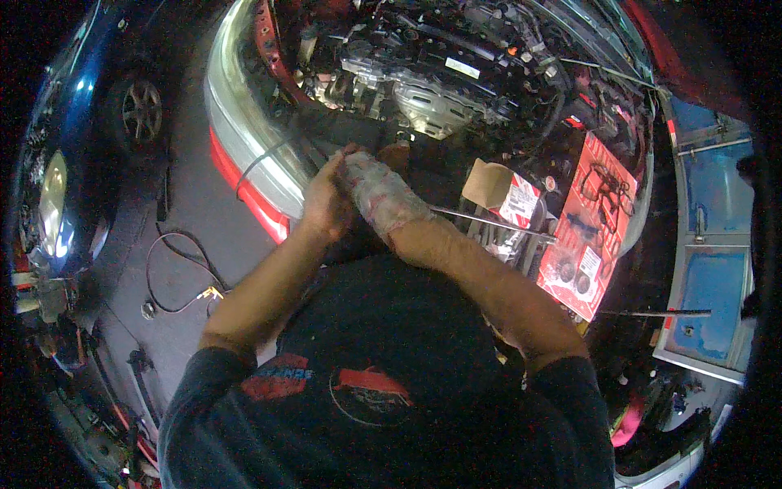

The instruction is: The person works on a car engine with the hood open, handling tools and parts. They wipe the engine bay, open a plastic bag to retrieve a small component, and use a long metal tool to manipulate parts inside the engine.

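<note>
In front of my chest, over the car's front edge, my two hands meet. A thin, greyish-white glove (381, 192) with reddish smears covers my right hand (371, 181) down to the wrist. Bare, my left hand (327, 200) is closed, its fingers curled against the glove's far end. My right fingers are mostly hidden by the glove and the left hand. Just beyond both hands lies a dark cover (350, 130) along the front of the engine bay. The engine (432, 102), with a silver slotted heat shield, sits exposed ahead.
To the right are an opened carton (489, 186), a red-orange package (599, 224) with gasket-like parts, and a thin metal rod (489, 221). A headlight (240, 90) curves along the left. A cable (175, 310) lies on the floor by a dark blue car (69, 163).
</note>
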Demonstrator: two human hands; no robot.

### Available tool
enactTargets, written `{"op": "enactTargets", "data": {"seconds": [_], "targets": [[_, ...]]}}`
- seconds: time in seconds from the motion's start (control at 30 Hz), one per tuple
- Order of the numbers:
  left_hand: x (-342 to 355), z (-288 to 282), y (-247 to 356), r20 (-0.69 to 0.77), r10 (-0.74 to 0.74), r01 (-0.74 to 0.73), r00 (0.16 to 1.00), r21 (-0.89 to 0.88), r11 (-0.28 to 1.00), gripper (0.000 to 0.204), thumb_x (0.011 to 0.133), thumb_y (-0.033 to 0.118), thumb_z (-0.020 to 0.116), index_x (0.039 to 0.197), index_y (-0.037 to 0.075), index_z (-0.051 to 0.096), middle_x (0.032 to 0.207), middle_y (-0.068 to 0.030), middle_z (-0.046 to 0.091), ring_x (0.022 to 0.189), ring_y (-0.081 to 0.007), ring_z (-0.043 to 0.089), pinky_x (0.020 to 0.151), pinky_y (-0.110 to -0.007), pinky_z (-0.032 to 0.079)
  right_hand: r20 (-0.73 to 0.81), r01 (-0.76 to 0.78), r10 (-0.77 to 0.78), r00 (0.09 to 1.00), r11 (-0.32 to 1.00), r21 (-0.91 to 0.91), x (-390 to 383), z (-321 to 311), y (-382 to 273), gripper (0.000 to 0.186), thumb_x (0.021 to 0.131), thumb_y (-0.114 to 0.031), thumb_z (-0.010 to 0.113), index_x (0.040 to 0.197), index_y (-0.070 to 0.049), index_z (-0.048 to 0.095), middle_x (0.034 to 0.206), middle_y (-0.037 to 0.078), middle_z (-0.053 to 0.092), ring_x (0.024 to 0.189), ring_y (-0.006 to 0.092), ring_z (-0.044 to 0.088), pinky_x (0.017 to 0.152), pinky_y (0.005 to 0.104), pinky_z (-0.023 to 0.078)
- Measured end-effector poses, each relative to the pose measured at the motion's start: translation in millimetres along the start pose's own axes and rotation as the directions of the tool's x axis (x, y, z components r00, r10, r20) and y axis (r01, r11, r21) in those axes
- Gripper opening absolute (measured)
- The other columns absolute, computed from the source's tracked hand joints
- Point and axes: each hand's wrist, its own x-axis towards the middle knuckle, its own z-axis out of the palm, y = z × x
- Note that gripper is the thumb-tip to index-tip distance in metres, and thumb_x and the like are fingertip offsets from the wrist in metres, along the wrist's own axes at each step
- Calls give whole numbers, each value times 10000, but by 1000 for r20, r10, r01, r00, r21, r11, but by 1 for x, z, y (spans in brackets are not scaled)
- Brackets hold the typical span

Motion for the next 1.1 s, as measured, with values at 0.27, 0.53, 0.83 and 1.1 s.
{"op": "enactTargets", "data": {"seconds": [0.27, 0.53, 0.83, 1.1], "targets": [[1, -22, -33, -159, -113, 110, 981, -30, 994, 344, 989, 258, 419, 1215, 25, 534, 1158, -143, 594, 1078, -270, 559, 973, -397, 426, 305, -328, 300, 904, 943, 46, -19, 13, -4, 317, 868, -127, 403, 1135, -20, 533, 1043, 224, 624, 974, 386, 618, 868, 477, 493], [-17, -38, -22, -278, -314, 318, 908, -30, 948, 320, 997, 255, 401, 1187, 34, 532, 1125, -127, 586, 966, -247, 585, 827, -361, 483, 371, -451, 444, 816, 890, -73, -21, 35, -16, 298, 869, -137, 434, 1132, -52, 548, 1061, 199, 617, 945, 354, 634, 807, 475, 513], [-36, -18, 19, -254, -436, 493, 863, 244, 835, 334, 988, 247, 403, 1215, 29, 515, 1207, -131, 560, 1053, -256, 566, 923, -409, 438, 436, -658, 660, 611, 730, -183, -12, 50, -31, 303, 940, -202, 373, 1162, -77, 535, 1132, 190, 596, 993, 368, 616, 838, 468, 501], [-1, -57, 34, -11, -504, 501, 863, 136, 855, 331, 985, 252, 409, 1201, 28, 521, 1129, -126, 592, 1040, -251, 583, 874, -373, 474, 156, -901, 891, 425, 400, 169, 14, 0, -84, 222, 877, -163, 568, 1049, -37, 633, 995, 171, 662, 872, 278, 661, 801, 366, 524]]}}
